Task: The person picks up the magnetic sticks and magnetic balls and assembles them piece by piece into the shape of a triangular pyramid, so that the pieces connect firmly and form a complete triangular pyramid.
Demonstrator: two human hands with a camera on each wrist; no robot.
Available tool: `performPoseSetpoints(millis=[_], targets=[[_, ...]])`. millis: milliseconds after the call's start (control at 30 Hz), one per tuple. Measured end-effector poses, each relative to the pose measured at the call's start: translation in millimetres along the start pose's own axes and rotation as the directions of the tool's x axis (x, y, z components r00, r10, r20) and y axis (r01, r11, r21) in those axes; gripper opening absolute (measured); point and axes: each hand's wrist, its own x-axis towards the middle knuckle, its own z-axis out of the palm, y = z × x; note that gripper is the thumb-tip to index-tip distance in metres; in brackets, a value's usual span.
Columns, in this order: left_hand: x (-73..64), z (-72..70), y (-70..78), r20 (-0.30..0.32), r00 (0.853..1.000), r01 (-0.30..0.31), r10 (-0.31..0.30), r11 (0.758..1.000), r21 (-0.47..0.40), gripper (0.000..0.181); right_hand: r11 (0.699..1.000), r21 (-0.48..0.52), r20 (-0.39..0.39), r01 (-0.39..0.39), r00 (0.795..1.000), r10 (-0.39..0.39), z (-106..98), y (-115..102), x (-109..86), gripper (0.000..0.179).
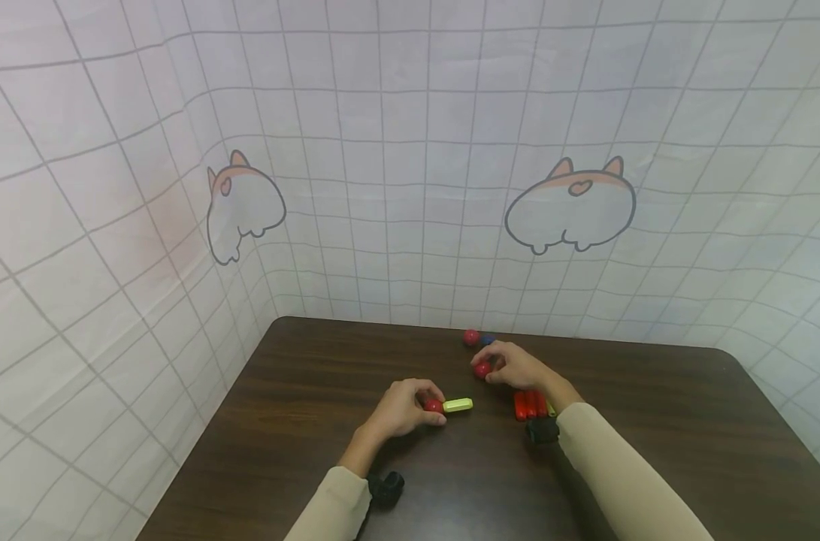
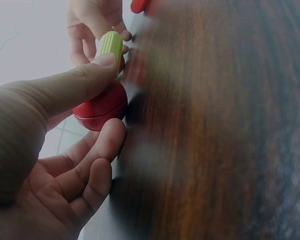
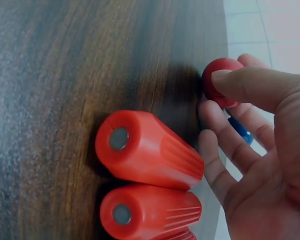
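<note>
Between thumb and fingers my left hand [image 1: 401, 410] pinches a red ball [image 2: 101, 109]. A yellow-green ridged rod [image 1: 458, 406] meets that ball's right side and points toward the right hand. Farther back, my right hand [image 1: 514, 365] holds a second red ball [image 3: 225, 65] low over the table, thumb on one side and fingertips at the other. Below the right wrist lie several red rods [image 1: 531, 406] side by side, with round grey discs in their ends in the right wrist view. Another yellow-green rod [image 1: 552, 410] is partly hidden by the right forearm.
At the table's far edge sit a third red ball [image 1: 471, 337] and a blue piece [image 1: 488, 340], just beyond the right hand. The dark wooden table [image 1: 301, 421] reaches a white grid-patterned curtain [image 1: 396, 225] behind and at the left.
</note>
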Motion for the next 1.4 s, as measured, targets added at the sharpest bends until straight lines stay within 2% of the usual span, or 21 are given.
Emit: performPoseSetpoints(millis=[167, 400, 500, 633, 800, 933, 1067, 1400], targets=[[0.0, -0.2, 0.3, -0.001, 1.000, -0.002, 0.002, 1.000, 0.002, 0.028, 1.000, -0.017, -0.016, -0.017, 1.000, 0.017, 1, -1, -2.4, 0.033], [-0.4, 0.9, -0.1, -0.004, 1.000, 0.000, 0.000, 1.000, -0.006, 0.027, 0.999, -0.028, -0.046, 0.023, 0.999, -0.025, 4, -7, -12.6, 0.033], [-0.3, 1.2, 0.0, -0.006, 1.000, -0.005, 0.005, 1.000, -0.012, 0.027, 0.999, -0.010, -0.092, 0.050, 0.994, -0.051, 6, -11, -21.1, 0.032], [0.4, 1.2, 0.1, -0.004, 1.000, -0.003, 0.003, 1.000, -0.023, 0.027, 0.994, 0.036, -0.187, 0.102, 0.978, -0.093, 12, -15, -35.1, 0.033], [1.0, 1.5, -0.3, -0.001, 1.000, 0.001, -0.001, 1.000, -0.025, 0.027, 0.991, 0.102, -0.274, 0.086, 0.960, -0.055, 25, -17, -55.4, 0.034], [0.1, 1.7, 0.0, 0.002, 1.000, 0.006, -0.006, 1.000, -0.024, 0.027, 0.989, 0.141, -0.263, 0.048, 0.965, -0.009, 34, -19, -69.1, 0.033], [0.0, 1.6, 0.2, 0.001, 1.000, 0.009, -0.009, 0.999, -0.033, 0.026, 0.988, 0.151, -0.255, 0.034, 0.967, 0.006, 38, -21, -75.8, 0.033], [-1.2, 0.2, 0.1, 0.004, 1.000, 0.007, -0.007, 1.000, -0.021, 0.027, 0.981, 0.187, -0.223, 0.056, 0.975, -0.013, 48, -26, -74.9, 0.034]])
